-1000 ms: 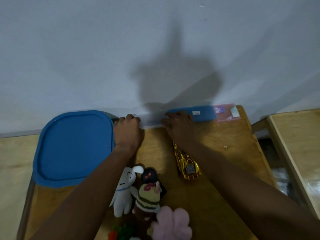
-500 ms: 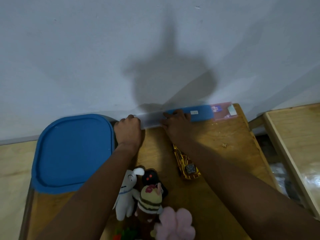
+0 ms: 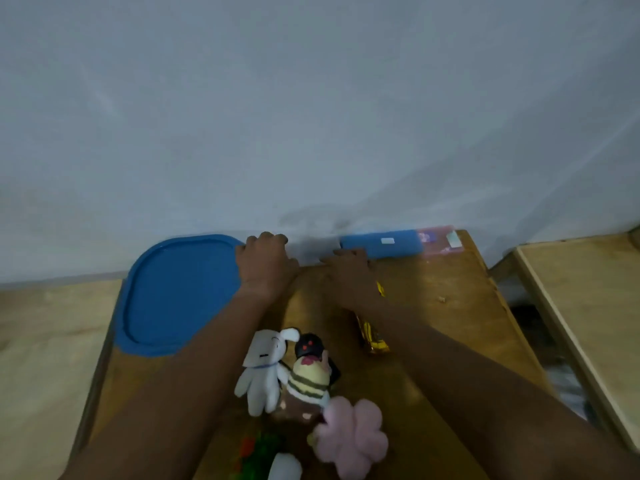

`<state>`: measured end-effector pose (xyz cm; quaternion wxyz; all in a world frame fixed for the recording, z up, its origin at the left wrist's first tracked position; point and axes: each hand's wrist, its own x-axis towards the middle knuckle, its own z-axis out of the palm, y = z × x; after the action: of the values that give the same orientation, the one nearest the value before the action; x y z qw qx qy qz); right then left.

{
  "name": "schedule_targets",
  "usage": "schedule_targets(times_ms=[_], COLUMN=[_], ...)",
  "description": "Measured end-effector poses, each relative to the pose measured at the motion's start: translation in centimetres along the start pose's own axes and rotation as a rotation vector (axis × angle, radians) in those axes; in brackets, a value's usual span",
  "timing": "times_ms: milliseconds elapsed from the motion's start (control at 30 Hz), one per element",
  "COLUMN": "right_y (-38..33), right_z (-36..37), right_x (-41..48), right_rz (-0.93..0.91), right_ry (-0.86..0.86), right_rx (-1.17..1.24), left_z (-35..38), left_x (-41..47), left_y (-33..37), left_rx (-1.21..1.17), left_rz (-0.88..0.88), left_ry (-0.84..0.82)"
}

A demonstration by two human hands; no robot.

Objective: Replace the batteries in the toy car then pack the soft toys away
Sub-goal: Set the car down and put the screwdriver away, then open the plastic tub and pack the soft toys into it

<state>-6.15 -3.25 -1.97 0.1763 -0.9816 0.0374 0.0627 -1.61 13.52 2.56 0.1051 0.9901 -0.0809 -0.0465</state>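
The table [image 3: 433, 282] carries a blue lid [image 3: 180, 292] far-left, soft toys [image 3: 310, 379] heaped nearest me. Left grip [image 3: 265, 265] and right grip [image 3: 346, 275] sit at its far edge (blurred: curled or spread, I cannot tell). Gold toy car [image 3: 372, 336] lies partly under my right forearm.

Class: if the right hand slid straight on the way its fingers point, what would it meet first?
Probably the long blue plastic case against the wall; the right hand's fingertips seem to touch it.

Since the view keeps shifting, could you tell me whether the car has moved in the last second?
No. The car lies where it did on the table, between the blue case and the soft toys; only the camera shifted.
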Motion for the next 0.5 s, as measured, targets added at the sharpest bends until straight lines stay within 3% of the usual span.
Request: schedule_targets(times_ms=[100,233,333,500], right_y=[-2.5,-6.1,-8.5,-12.5], right_z=[0.0,0.7,0.9,0.9], right_x=[-2.0,-5.6,-8.3,-11.1], right_rz=[0.008,-0.037,-0.031,-0.196], right_ry=[0.176,0.230,0.231,0.169], right_rx=[0.222,0.410,0.566,0.652], left_z=[-2.7,-5.8,-7.0,-7.3], left_x=[-2.6,-6.9,-9.5,-12.1], left_y=[-1.5,-3.6,-6.3,-12.1], left_rx=[-0.115,-0.264,-0.279,-0.289], left_rz=[-0.025,-0.163,-0.302,-0.460], left_ry=[0.152,0.290,0.277,0.162])
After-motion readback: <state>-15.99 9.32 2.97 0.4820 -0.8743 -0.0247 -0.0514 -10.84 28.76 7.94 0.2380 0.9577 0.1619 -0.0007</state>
